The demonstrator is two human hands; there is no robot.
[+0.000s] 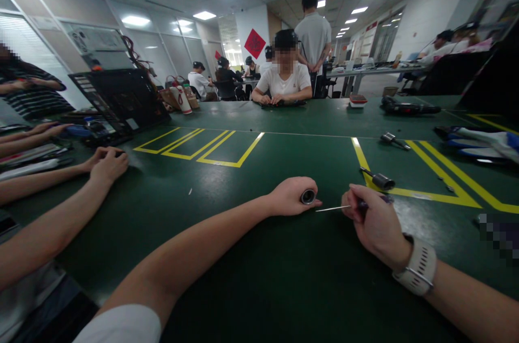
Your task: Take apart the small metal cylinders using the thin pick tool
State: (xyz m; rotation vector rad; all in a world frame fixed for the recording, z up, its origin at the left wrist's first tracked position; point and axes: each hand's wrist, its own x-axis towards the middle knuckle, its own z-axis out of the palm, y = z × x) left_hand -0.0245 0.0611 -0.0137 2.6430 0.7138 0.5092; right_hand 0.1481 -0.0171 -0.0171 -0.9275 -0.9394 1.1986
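My left hand (288,196) rests on the green table (259,256) and is closed around a small dark cylinder (308,196), its round open end facing right. My right hand (375,224), with a white watch on the wrist, grips a thin screwdriver (338,207) by its dark handle. The metal shaft points left, its tip a short gap from the cylinder. Another dark cylindrical part with a thin shaft (379,179) lies on the yellow line just beyond my right hand.
A co-worker's arms (60,197) lie on the table at my left, next to a black laptop (117,99). A seated person (286,80) faces me across the table. Tools (407,109) and a small part (392,140) lie at far right.
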